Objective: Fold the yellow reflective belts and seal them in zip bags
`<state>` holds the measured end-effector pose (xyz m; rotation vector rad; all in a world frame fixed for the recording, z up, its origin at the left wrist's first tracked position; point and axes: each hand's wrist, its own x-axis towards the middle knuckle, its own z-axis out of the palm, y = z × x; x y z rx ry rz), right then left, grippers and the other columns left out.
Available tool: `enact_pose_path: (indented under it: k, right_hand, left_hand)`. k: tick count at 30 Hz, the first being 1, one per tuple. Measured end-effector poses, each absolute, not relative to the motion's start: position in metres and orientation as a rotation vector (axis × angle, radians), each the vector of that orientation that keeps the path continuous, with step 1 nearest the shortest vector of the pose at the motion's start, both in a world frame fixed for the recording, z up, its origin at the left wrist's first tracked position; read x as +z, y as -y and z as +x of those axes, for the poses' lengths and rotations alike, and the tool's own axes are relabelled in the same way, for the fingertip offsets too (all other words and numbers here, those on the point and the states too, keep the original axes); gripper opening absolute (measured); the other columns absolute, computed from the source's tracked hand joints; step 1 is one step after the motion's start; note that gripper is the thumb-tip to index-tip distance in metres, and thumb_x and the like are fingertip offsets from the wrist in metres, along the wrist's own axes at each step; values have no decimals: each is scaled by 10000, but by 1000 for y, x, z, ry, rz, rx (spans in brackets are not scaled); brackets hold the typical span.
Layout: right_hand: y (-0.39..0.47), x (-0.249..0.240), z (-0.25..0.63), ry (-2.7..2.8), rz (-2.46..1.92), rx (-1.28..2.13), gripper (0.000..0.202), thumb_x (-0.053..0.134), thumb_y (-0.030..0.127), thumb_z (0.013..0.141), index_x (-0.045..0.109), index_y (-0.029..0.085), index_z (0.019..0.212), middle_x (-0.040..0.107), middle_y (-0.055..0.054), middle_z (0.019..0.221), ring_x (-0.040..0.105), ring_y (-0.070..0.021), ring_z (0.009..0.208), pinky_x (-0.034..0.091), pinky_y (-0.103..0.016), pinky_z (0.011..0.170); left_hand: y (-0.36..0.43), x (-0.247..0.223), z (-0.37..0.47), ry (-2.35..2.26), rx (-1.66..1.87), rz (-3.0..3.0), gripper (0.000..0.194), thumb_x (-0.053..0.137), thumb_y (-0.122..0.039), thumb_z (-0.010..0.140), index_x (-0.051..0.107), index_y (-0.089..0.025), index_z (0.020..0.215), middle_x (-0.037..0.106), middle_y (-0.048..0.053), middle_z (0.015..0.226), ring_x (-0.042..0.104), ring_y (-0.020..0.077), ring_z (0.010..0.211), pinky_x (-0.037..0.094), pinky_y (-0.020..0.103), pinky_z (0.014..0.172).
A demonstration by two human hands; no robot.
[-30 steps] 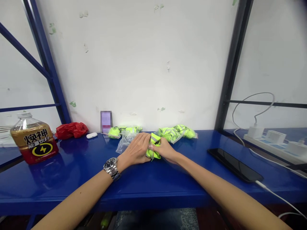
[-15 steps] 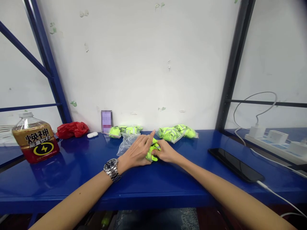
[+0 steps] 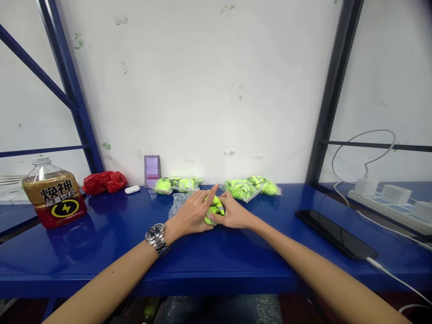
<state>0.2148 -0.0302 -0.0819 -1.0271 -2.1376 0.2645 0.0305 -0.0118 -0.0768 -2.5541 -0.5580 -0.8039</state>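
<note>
A bundled neon-yellow reflective vest (image 3: 216, 208) with grey strips lies between my two hands at the middle of the blue table. My left hand (image 3: 195, 211), with a metal watch (image 3: 156, 236) on its wrist, is laid over the bundle's left side, its index finger stretched forward and its thumb hidden. From the right, my right hand (image 3: 232, 212) pinches the vest between thumb and fingers. A crumpled clear plastic bag (image 3: 176, 205) pokes out behind my left hand. How far the vest is inside that bag is hidden by my hands.
Other bagged neon vests lie by the wall, one left (image 3: 180, 184) and a pile right (image 3: 251, 187). A drink bottle (image 3: 56, 198), red plastic bag (image 3: 105, 182), white case (image 3: 132, 189) and upright phone-like object (image 3: 152, 172) stand left; a cabled phone (image 3: 335, 234) and power strip (image 3: 388, 207) right.
My right fingers have closed further round the vest bundle, which looks more compact. The clear bag behind my left hand shows less. The whole view has shifted slightly.
</note>
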Motion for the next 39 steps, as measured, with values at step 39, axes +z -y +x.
enact_pose_path:
  k: [39]
  right_hand:
    - [30,-89,210,1842,-780,965,194,589,298,739,489,159,649,433,31,623,351,-88,589,288,-220,517]
  left_hand:
    - [26,-72,45,442,-578,-2462,983,607,-151,684,23,-157,1476,477,168,1164,480,300,1007,441,464,854]
